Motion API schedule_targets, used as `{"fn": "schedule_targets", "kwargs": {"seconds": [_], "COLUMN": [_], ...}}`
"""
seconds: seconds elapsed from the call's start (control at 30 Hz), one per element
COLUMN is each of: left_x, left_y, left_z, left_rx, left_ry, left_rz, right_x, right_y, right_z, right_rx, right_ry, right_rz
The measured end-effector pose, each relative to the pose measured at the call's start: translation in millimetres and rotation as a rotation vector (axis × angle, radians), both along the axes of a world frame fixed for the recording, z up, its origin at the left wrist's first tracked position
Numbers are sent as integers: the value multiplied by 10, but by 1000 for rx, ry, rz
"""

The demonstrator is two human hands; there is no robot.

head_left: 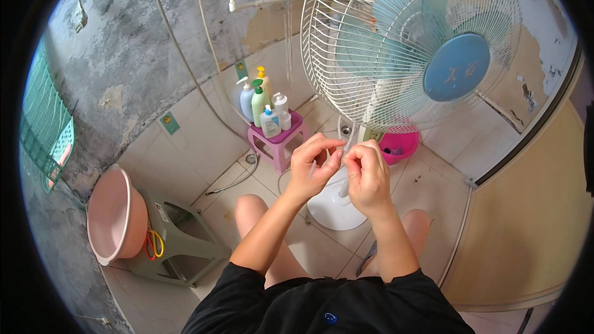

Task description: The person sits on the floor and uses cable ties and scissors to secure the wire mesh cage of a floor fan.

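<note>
Both my hands are raised close together in front of the white standing fan. My left hand is closed, its index finger and thumb bent toward the other hand. A small whitish sliver shows by its fingers. My right hand is closed in a pinch, with a pale narrow piece showing below its fingers. I cannot make out what either hand holds, or whether the pale bits belong to one thing. Behind and below them is the fan's round white base; the hands partly hide its pole.
A pink-purple stool bears several pump bottles. At left, a pink basin and scissors with red and yellow handles are at a grey-green stool. A magenta tub stands behind the fan; a hose lies on the tiles.
</note>
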State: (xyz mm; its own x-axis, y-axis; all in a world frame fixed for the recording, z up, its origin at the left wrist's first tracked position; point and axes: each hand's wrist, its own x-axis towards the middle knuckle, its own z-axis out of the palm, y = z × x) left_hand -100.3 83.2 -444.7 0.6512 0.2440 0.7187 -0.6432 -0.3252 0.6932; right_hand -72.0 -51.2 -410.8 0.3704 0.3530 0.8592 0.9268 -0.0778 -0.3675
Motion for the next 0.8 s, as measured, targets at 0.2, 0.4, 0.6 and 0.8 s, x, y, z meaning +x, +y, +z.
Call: {"fn": "schedule_targets", "kwargs": {"seconds": [0.2, 0.4, 0.6, 0.8], "left_x": [-21, 129, 292, 300], "left_y": [-77, 46, 150, 118], "left_z": [287, 229, 79, 88], "left_rx": [164, 342, 226, 306], "left_ry": [-259, -283, -176, -175], "left_rz": [47, 140, 161, 154], "right_x": [-48, -35, -158, 191], "right_y": [-70, -125, -227, -212], "right_z": [122, 69, -31, -75], "right_rx": [43, 141, 339, 195], "right_ry": [-17, -42, 110, 1212], "right_rz": [45, 98, 287, 425]}}
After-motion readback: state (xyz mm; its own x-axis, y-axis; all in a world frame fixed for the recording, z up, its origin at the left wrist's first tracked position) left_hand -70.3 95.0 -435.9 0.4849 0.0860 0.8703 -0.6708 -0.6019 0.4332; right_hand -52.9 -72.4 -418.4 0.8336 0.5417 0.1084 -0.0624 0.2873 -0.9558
